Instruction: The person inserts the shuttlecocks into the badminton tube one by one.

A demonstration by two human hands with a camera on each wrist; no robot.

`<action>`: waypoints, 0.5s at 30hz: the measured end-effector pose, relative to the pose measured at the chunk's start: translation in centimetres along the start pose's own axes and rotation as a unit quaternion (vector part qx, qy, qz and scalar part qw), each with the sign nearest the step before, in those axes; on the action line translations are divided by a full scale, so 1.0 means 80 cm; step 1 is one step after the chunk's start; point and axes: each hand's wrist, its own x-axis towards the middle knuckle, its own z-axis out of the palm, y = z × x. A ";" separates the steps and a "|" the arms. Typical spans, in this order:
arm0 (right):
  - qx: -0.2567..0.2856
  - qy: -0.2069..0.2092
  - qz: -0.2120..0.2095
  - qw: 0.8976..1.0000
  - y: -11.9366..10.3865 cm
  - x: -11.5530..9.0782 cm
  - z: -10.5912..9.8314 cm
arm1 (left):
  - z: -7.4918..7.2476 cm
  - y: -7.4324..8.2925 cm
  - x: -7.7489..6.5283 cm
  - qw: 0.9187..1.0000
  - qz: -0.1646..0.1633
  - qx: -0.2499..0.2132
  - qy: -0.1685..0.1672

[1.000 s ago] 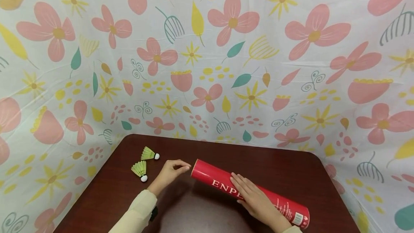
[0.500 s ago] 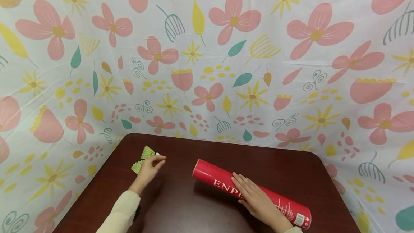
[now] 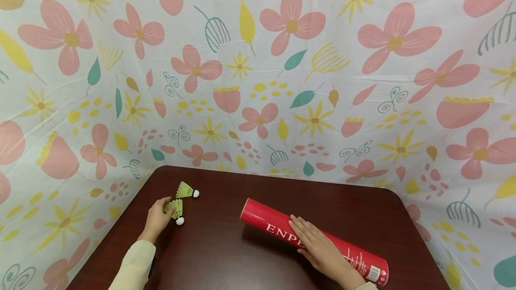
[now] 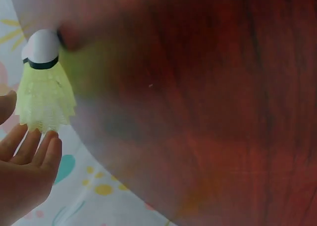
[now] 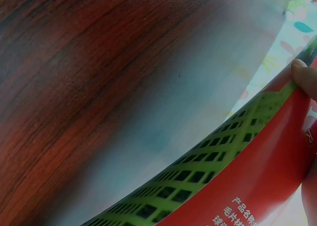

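Two yellow-green shuttlecocks with white heads lie at the table's left side: a far shuttlecock [image 3: 186, 190] and a near shuttlecock [image 3: 176, 210]. My left hand [image 3: 158, 218] is at the near one's skirt. In the left wrist view, the thumb and spread fingers [image 4: 42, 149] stand apart around the skirt [image 4: 45, 97]; whether the fingertips touch it, I cannot tell. Lying over the middle of a long red shuttlecock tube [image 3: 264, 216] is my right hand [image 3: 320, 252], holding it with the thumb [image 5: 304, 77] on its side. The tube's left end faces the shuttlecocks.
The dark brown wooden table [image 3: 225, 254] has rounded far corners. A white cloth [image 3: 258, 75] with flowers and leaves hangs behind it and along both sides. White lettering and a barcode mark the tube.
My left hand has moved left, away from the tube's end, to the near shuttlecock, and its fingers have spread. The right hand and the tube stay nearly still.
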 end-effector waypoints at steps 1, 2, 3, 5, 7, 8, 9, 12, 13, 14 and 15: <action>0.001 0.000 0.000 1.000 0.000 0.000 0.000 | 0.001 -0.002 -0.001 1.000 -0.002 0.001 0.000; 0.002 0.001 0.001 1.000 0.001 0.000 0.000 | 0.001 -0.003 -0.001 1.000 -0.004 0.001 0.002; 0.002 -0.001 0.002 1.000 0.001 0.000 0.000 | 0.002 -0.003 -0.002 1.000 -0.008 0.001 0.003; 0.002 -0.002 0.004 1.000 0.001 0.000 0.001 | 0.002 -0.004 -0.003 1.000 -0.014 0.002 0.004; 0.001 -0.005 0.006 1.000 0.001 -0.001 0.001 | 0.003 -0.005 -0.004 1.000 -0.018 0.001 0.008; 0.001 -0.004 0.006 1.000 0.001 -0.001 0.001 | 0.003 -0.004 -0.004 1.000 -0.019 0.001 0.011; 0.001 -0.003 0.004 1.000 0.000 -0.001 0.001 | 0.003 -0.004 -0.005 1.000 -0.021 0.002 0.014; 0.001 0.001 0.000 1.000 0.000 -0.001 0.001 | 0.004 -0.003 -0.005 0.999 -0.020 -0.004 0.026; 0.000 0.005 -0.004 1.000 0.000 -0.001 0.001 | 0.004 -0.002 -0.006 0.999 -0.019 -0.005 0.030; -0.001 0.007 -0.005 1.000 0.000 -0.001 0.001 | 0.004 -0.001 -0.006 0.999 -0.017 -0.007 0.035; -0.001 0.008 -0.005 1.000 0.000 -0.001 0.001 | 0.004 -0.001 -0.006 0.999 -0.015 -0.010 0.040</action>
